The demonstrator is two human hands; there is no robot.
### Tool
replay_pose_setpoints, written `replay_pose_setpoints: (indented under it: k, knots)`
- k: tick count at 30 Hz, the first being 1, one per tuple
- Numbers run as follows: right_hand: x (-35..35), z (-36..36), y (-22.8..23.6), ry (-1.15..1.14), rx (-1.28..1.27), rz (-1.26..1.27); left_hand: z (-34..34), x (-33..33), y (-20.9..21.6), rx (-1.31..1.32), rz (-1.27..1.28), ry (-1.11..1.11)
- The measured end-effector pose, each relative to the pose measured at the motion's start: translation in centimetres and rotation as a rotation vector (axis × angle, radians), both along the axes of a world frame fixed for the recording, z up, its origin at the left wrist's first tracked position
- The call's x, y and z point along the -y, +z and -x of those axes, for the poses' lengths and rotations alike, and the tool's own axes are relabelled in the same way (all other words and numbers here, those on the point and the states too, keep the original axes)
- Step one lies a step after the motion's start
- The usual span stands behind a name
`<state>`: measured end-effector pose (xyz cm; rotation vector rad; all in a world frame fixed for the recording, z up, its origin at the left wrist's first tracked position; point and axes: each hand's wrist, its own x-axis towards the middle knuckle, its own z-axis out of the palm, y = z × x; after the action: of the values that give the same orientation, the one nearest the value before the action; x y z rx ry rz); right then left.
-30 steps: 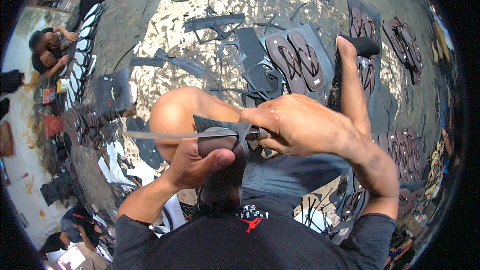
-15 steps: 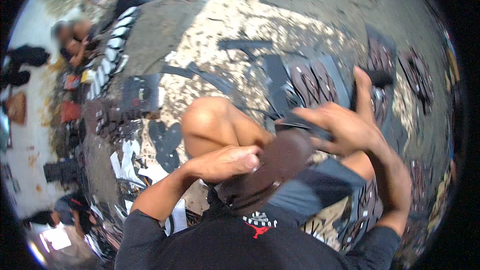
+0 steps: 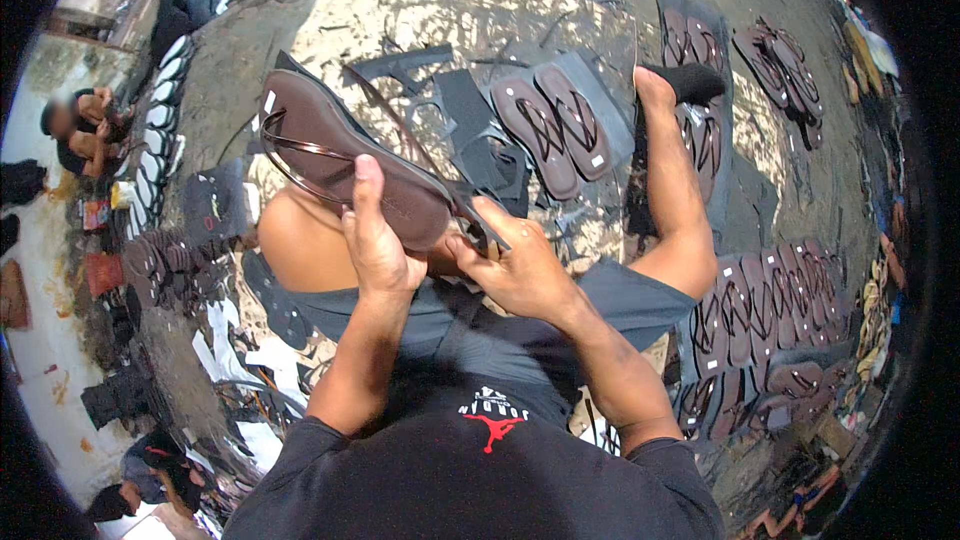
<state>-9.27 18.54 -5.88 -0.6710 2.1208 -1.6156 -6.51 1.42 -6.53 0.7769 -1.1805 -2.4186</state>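
Note:
A brown flip-flop sandal (image 3: 395,195) with glossy dark straps is tilted above my bent knee, its toe end toward the upper left. My left hand (image 3: 378,240) is closed around its side, thumb over the footbed near the strap. At the heel end my right hand (image 3: 520,265) pinches a long dark strip (image 3: 408,135), which curves away beside the sole toward the far side. Whether this strip is still joined to the sole, I cannot tell. Past my hands, a pair of brown sandals (image 3: 552,130) lies on a dark sheet.
Dark offcuts (image 3: 405,65) litter the pale ground sheet (image 3: 330,25). Rows of sandals (image 3: 765,310) lie to the right, and more sandals (image 3: 785,70) at the far right. White scraps (image 3: 270,365) are on my left. Another person (image 3: 85,135) sits at the far left.
The sandal has swung up and leftward, now showing its strapped footbed. My right hand has come down to its heel end, with the strip stretching away. The whole view has shifted.

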Motion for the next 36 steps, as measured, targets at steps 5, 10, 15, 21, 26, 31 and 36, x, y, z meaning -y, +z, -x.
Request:
replay_pose_setpoints:
  k: [5, 10, 15, 21, 26, 31, 36]
  knots:
    - [-3.0, -3.5, -5.2, -0.166, -0.260, -0.151, -0.4, -1.3, 0.0, 0.019, -0.098, 0.081]
    - [-1.9, -1.8, -3.2, -0.002, -0.210, -0.294, -2.5, -0.6, -1.0, 0.107, 0.158, -0.011]
    - [0.6, 1.4, -1.3, 0.160, -0.192, -0.298, -3.5, 1.2, -2.7, -0.058, 0.081, -0.018]
    - [5.1, 4.3, -2.3, 0.210, -0.288, -0.151, -2.4, 1.4, -1.0, 0.024, 0.030, -0.002]
    - [8.9, 5.7, -3.2, 0.090, -0.390, -0.118, -2.2, 1.4, 0.1, 0.024, 0.063, -0.054]
    - [13.4, 7.6, -4.4, -0.063, -0.450, -0.046, -1.2, 1.2, -0.1, 0.012, -0.043, 0.035]
    - [14.1, 16.0, -3.7, -0.154, 0.036, 0.145, -5.4, -0.4, -2.1, 0.070, 0.321, -0.178]
